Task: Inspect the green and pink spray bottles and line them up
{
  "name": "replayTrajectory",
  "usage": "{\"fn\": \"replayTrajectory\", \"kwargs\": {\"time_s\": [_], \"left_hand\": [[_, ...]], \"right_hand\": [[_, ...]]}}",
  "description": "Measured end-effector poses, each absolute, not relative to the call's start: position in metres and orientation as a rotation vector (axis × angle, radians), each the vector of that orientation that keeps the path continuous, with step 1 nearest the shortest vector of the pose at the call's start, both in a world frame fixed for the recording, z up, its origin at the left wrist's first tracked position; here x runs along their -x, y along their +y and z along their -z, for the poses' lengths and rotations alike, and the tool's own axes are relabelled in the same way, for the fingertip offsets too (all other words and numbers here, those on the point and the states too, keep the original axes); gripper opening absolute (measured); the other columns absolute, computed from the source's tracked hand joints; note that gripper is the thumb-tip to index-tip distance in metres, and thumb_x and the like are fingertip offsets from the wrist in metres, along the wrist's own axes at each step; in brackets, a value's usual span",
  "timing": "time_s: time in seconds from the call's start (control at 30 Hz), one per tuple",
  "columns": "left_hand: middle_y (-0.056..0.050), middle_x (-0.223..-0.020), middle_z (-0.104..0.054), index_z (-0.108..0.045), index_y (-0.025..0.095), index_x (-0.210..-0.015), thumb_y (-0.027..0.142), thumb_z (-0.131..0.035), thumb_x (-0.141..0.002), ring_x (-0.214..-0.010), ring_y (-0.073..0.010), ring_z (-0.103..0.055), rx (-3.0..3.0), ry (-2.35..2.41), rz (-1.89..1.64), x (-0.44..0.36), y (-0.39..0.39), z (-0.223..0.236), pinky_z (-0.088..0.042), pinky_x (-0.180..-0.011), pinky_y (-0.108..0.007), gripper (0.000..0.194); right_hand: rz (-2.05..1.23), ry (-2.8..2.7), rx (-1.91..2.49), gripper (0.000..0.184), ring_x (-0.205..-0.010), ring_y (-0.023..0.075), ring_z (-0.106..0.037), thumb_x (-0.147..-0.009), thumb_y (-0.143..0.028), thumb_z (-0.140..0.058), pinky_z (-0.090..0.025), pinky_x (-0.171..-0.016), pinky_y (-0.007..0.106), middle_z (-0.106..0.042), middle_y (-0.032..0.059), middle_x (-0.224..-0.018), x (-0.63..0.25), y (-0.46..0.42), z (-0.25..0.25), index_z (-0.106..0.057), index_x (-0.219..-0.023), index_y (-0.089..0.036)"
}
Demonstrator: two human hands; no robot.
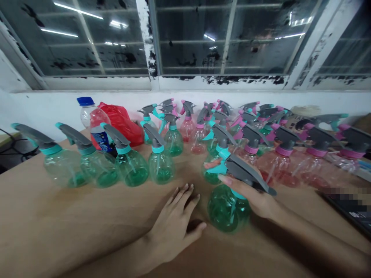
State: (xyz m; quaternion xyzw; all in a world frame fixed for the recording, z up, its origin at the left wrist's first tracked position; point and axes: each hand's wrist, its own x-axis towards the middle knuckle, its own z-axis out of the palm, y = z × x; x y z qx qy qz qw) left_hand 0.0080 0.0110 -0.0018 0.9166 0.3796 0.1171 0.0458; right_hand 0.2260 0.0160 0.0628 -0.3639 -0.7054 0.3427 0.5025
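My right hand (pixel 246 189) is closed around the neck of a green spray bottle (pixel 227 210) with a grey and turquoise spray head. The bottle tilts a little, and I cannot tell whether its base touches the table. My left hand (pixel 176 222) lies palm down on the wooden table (pixel 116 227), fingers stretched, holding nothing, just left of that bottle. Farther left, a row of green spray bottles (pixel 131 170) stands upright. Behind my right hand is another row, with pink-collared spray bottles (pixel 278 166) on its right side.
More green and pink spray bottles (pixel 174 141) crowd the back by the wall. A blue-capped plastic bottle (pixel 89 116) and a red plastic bag (pixel 123 123) stand at back left. A dark flat object (pixel 348 212) lies at the right edge. Windows (pixel 191 42) rise behind.
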Motion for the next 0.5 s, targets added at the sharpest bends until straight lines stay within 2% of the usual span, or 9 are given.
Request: {"fn": "replayTrajectory", "kwargs": {"time_s": [0.2, 0.5], "left_hand": [[-0.015, -0.146, -0.035, -0.045, 0.012, -0.135, 0.044, -0.053, -0.090, -0.136, -0.0308, -0.028, -2.827, 1.166, -0.318, -0.0083, 0.0120, 0.0015, -0.028, -0.108, -0.051, 0.056], [-0.015, -0.145, -0.038, -0.045, 0.011, -0.135, 0.041, -0.051, -0.093, -0.135, -0.0296, -0.030, -2.918, 1.147, -0.334, -0.0084, 0.0116, 0.0025, -0.031, -0.107, -0.049, 0.052]], "right_hand": [[-0.843, -1.682, 0.877, 0.025, -0.110, 0.0201, -0.061, -0.085, -0.028, -0.059, -0.046, -0.100, 0.038, -0.068, 0.0008, -0.114, -0.2265, 0.0168, -0.0595, -0.062, -0.111, -0.028], [-0.821, -1.715, 0.861, 0.033, -0.114, 0.0220, -0.059, -0.085, -0.030, -0.058, -0.045, -0.102, 0.039, -0.067, 0.0024, -0.118, -0.2270, 0.0152, -0.0612, -0.060, -0.118, -0.027]]}}
